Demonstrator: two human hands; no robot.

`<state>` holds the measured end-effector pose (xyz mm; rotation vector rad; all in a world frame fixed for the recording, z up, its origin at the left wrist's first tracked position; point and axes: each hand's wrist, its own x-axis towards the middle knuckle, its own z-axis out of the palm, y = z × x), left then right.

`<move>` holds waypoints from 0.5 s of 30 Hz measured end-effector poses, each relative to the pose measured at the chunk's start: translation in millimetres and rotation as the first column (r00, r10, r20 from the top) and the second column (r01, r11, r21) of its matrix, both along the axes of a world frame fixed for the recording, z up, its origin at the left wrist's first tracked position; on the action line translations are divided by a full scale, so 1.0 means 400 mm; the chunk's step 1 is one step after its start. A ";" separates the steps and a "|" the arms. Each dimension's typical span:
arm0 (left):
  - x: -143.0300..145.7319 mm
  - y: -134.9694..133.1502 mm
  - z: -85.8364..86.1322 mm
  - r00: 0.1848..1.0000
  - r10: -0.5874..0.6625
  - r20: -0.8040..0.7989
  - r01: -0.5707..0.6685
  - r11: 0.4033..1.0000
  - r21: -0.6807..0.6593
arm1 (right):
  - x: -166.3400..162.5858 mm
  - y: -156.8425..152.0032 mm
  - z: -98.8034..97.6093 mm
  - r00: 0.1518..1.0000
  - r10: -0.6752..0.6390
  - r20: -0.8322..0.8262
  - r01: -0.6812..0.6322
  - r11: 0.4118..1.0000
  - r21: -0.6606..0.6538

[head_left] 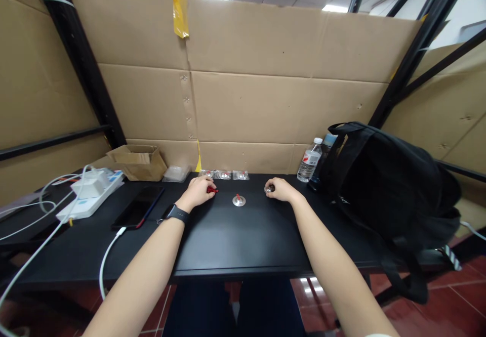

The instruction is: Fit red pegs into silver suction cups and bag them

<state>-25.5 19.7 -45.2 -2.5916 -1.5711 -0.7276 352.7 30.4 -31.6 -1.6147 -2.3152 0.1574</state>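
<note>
My left hand [198, 192], with a dark watch [177, 213] at its wrist, rests on the black table with its fingers closed on a small red piece [211, 190]. To the right, my right hand [281, 190] pinches a small round metallic piece [269, 188], partly covered by the fingers. Between the hands a round silvery disc [239, 202] lies flat, and a red tip [238, 196] stands up from its middle. Behind them, small clear packets [223, 174] with silvery and red contents sit in a row against the cardboard.
At the left are a tablet-like dark device [138, 207], a white power strip [91, 195] with cables, an open cardboard box [139, 162] and a clear plastic packet [176, 173]. Water bottles [310, 161] and a black backpack [391, 190] stand right. Cardboard walls [250, 104] enclose the table.
</note>
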 end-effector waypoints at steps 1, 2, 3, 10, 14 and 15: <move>0.007 -0.002 -0.004 1.000 0.029 -0.008 -0.029 1.000 0.006 | 0.003 -0.001 0.000 1.000 0.002 -0.004 -0.002 1.000 -0.015; 0.014 -0.005 -0.007 0.998 0.057 -0.014 -0.057 0.998 0.011 | 0.006 -0.001 0.001 1.000 0.007 -0.013 -0.007 1.000 -0.030; 0.021 -0.008 -0.009 0.997 0.074 -0.020 -0.074 0.997 0.011 | 0.007 -0.003 0.001 1.000 0.014 -0.024 -0.015 0.999 -0.041; 0.052 -0.027 -0.006 0.998 0.017 -0.063 -0.020 0.998 -0.055 | 0.008 -0.005 0.001 0.998 0.045 -0.033 -0.046 0.999 -0.029; 0.049 -0.032 0.001 0.994 0.084 -0.076 -0.084 0.996 0.004 | 0.009 -0.004 0.000 0.999 0.046 -0.020 -0.046 0.999 -0.026; 0.047 -0.033 0.003 0.992 0.096 -0.083 -0.096 0.995 0.009 | 0.010 -0.004 0.000 0.999 0.049 -0.020 -0.050 0.998 -0.025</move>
